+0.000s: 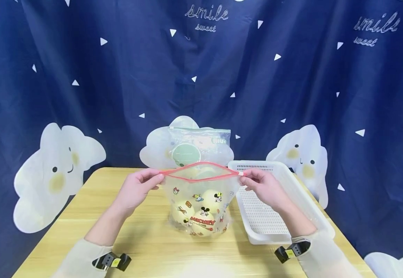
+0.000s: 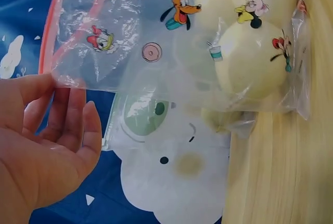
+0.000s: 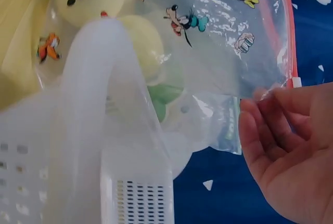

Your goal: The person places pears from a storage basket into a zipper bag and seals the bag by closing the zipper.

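A clear zipper bag [image 1: 201, 197] with cartoon prints and a red zip rim stands upright on the table, its mouth parted. Several pale yellow round things [image 2: 252, 60] lie in its lower part. My left hand [image 1: 139, 188] pinches the left end of the red rim between thumb and finger. At the other end, beside the white slider [image 3: 296, 82], my right hand [image 1: 265, 188] pinches the bag's corner. Behind it stands a second clear bag [image 1: 218, 139] with a green zip edge and a green round label; its lower part is hidden by the front bag.
A white perforated plastic basket [image 1: 321, 222] stands at the right side of the wooden table [image 1: 145, 239], close to the right hand. Behind the table hangs a dark blue curtain [image 1: 118, 85] with white clouds and triangles.
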### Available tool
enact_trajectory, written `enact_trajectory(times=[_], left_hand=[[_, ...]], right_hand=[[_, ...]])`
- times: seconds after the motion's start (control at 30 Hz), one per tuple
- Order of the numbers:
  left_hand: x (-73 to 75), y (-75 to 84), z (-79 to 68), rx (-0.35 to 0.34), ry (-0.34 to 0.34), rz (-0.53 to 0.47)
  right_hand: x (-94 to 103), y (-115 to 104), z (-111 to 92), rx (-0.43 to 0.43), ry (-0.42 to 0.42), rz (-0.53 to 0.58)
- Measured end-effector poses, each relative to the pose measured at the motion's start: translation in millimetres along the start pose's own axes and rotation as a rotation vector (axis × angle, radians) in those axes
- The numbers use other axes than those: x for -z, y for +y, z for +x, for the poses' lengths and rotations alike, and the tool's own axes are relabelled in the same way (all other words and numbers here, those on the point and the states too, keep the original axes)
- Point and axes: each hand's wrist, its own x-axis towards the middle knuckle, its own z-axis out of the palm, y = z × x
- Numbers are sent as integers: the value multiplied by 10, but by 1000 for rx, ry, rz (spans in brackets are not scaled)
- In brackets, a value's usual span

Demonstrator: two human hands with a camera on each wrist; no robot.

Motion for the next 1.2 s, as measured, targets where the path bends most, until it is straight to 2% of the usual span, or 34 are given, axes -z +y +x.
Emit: enact_trajectory(times=[0.1, 0.2, 0.4, 0.47, 0.7, 0.93, 1.1, 1.2], left_hand=[[-35, -33, 25, -1, 9, -38], [-49, -19, 56, 4, 8, -34], [0, 38, 118, -23, 133, 11], [22, 50, 130, -33, 149, -3], [28, -19, 58, -22, 22, 19], [15, -61, 28, -57, 12, 26], [10, -86, 17, -71, -64, -14], [3, -100, 15, -67, -85, -19]], right_hand=[[-36, 24, 19, -43, -9, 46], [-55, 17, 41, -54, -17, 30], [-5, -34, 87, -13, 142, 45], [24, -42, 90, 5, 164, 59], [13, 59, 21, -31, 24, 30], [-13, 56, -19, -21, 13, 24], [-42, 28, -24, -19, -18, 33], [-59, 19, -29, -13, -18, 42]])
